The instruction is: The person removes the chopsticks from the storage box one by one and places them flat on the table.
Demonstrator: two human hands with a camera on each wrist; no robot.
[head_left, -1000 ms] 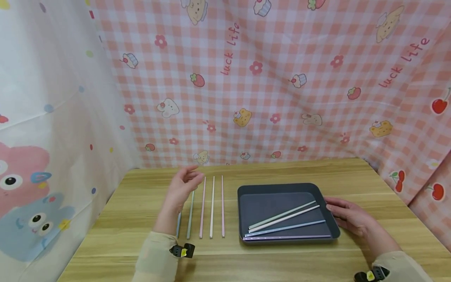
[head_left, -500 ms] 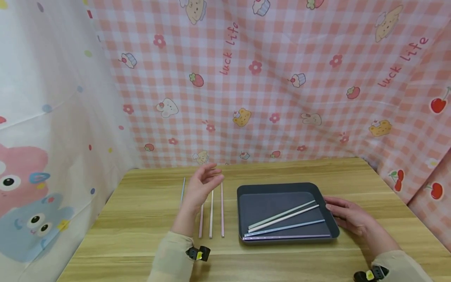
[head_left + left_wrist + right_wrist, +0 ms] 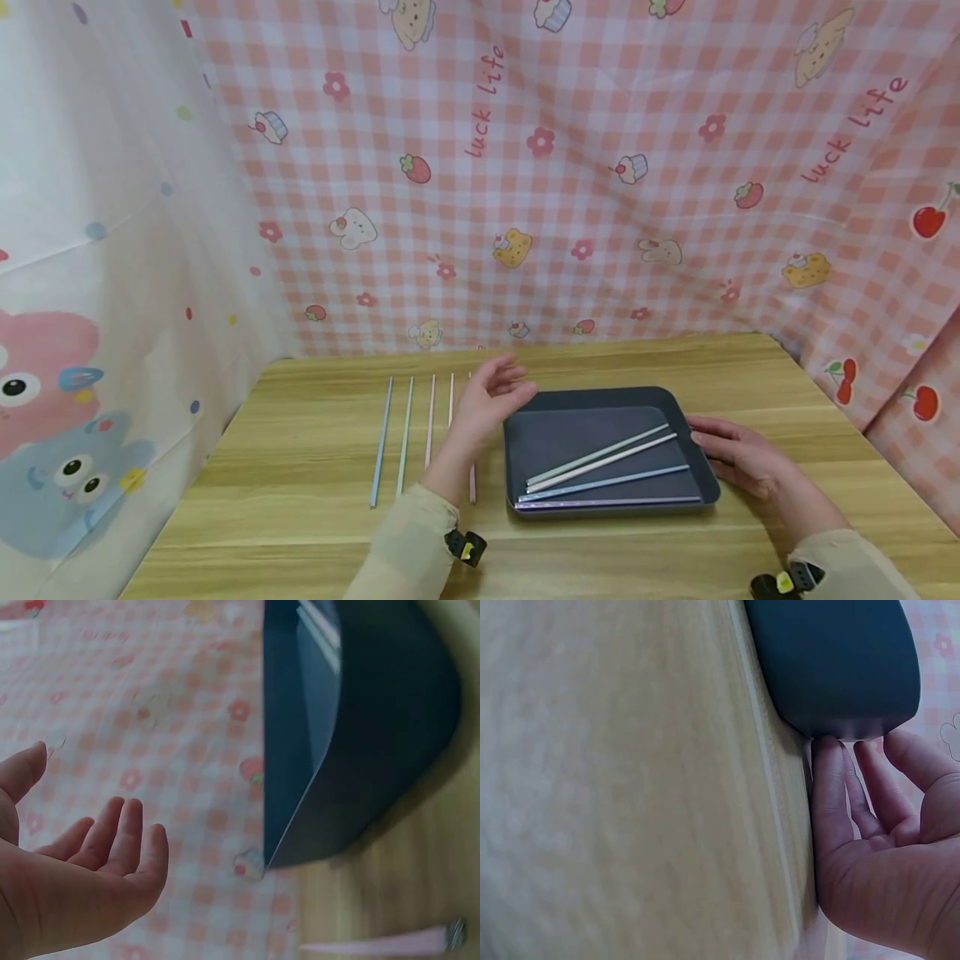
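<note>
My left hand [image 3: 487,404], fingers loosely bent and holding nothing, hovers by the far left corner of a dark grey tray [image 3: 577,429]. On the tray's right side, my right hand [image 3: 746,458] touches the outer wall with its fingertips; the right wrist view shows them against the tray end [image 3: 840,667]. Inside the tray lie green [image 3: 597,457], white [image 3: 618,457], blue [image 3: 603,484] and purple [image 3: 607,503] chopsticks. To the left, a row on the table includes a blue chopstick [image 3: 381,442], a green one [image 3: 406,433] and a pink one [image 3: 431,417]. My left forearm partly hides the row.
The wooden table [image 3: 262,467] ends at the back against a pink checked curtain [image 3: 420,217]. A white patterned curtain [image 3: 150,250] hangs along the left side. Each wrist wears a small black camera [image 3: 467,547].
My left hand has moved right, from over the left chopsticks across the row to the tray's left edge. My right hand stays against the tray, and the chopsticks lie as before.
</note>
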